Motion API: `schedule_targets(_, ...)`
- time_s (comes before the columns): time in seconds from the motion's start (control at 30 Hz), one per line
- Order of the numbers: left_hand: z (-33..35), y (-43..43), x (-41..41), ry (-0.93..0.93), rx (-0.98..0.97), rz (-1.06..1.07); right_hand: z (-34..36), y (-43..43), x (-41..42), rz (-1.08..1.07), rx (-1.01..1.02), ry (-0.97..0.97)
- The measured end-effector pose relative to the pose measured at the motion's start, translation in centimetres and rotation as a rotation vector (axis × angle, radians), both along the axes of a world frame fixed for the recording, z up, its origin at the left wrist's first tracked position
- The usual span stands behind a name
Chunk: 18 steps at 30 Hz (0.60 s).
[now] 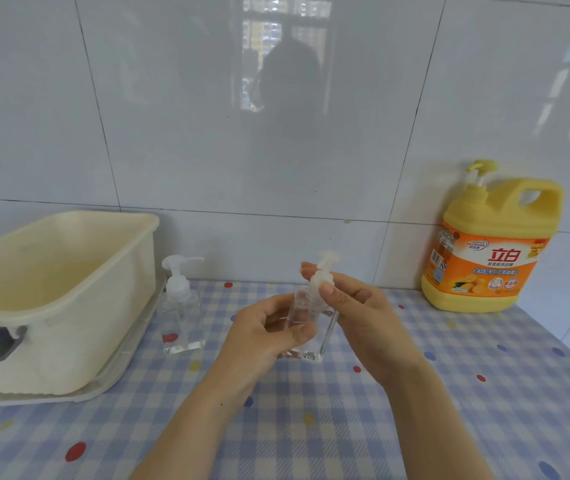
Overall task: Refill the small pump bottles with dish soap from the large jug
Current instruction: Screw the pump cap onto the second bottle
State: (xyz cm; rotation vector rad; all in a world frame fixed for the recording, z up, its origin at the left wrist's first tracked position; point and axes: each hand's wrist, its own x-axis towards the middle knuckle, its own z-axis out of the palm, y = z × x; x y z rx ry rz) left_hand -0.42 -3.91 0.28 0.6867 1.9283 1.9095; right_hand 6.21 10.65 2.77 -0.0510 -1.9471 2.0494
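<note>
A clear square pump bottle stands on the checked tablecloth at the middle. My left hand grips its body from the left. My right hand pinches the white pump cap at its neck; the cap looks blurred. A second clear pump bottle stands alone to the left, cap on, untouched. The large yellow dish soap jug with an orange label and a yellow pump stands at the back right against the wall, out of both hands.
A cream plastic tub sits on a pale tray at the left. White wall tiles rise behind the counter. The counter's right edge runs diagonally past the jug.
</note>
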Motion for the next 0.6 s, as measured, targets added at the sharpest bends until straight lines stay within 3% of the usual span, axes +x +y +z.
schedule_targets(0.17, 0.0, 0.4, 0.4, 0.087, -0.034, 0.088, 0.0, -1.1, -0.5, -0.220, -0.067, 0.076)
schedule_targets(0.33, -0.2, 0.6, 0.2, 0.133, -0.063, 0.157, -0.5, -2.1, -1.2, -0.406, 0.029, 0.090)
schedule_targets(0.43, 0.0, 0.2, -0.1, 0.053, -0.056, 0.084, -0.3, -1.3, -0.9, -0.320, 0.086, 0.034)
schedule_targets(0.6, 0.6, -0.6, -0.1, -0.057, -0.043, -0.133, 0.5, -0.1, 0.3, 0.058, 0.036, -0.037)
